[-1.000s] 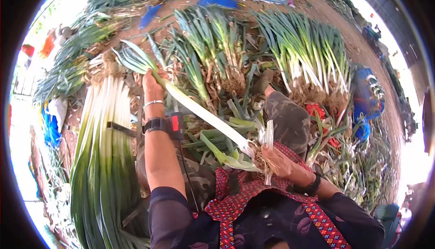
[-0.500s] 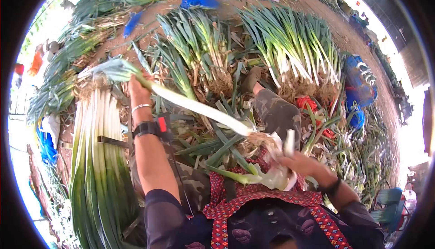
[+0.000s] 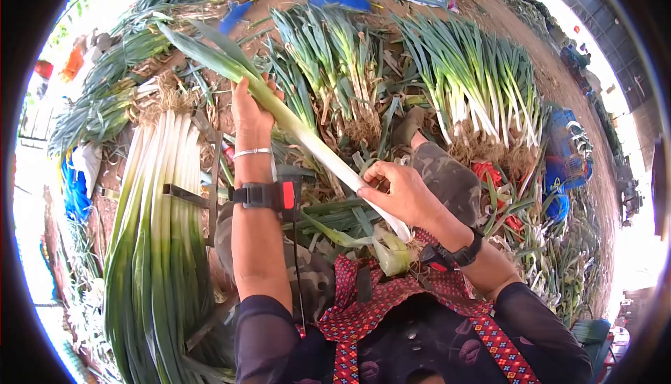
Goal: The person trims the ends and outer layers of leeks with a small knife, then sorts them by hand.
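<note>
Holding a leek by its green neck in the closed left hand, the person has brought the right hand back up to clasp the white shaft, the stripped outer skin now hanging loose just below that grip.

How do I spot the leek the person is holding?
Start at the strapped bundle of green and white leeks on the left. Beside it, the left hand and right hand grip one long white leek. It alone slants above the piles.

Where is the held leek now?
Head view, centre: the long white-and-green leek runs diagonally between the left hand and right hand, right of the strapped leek bundle.
</note>
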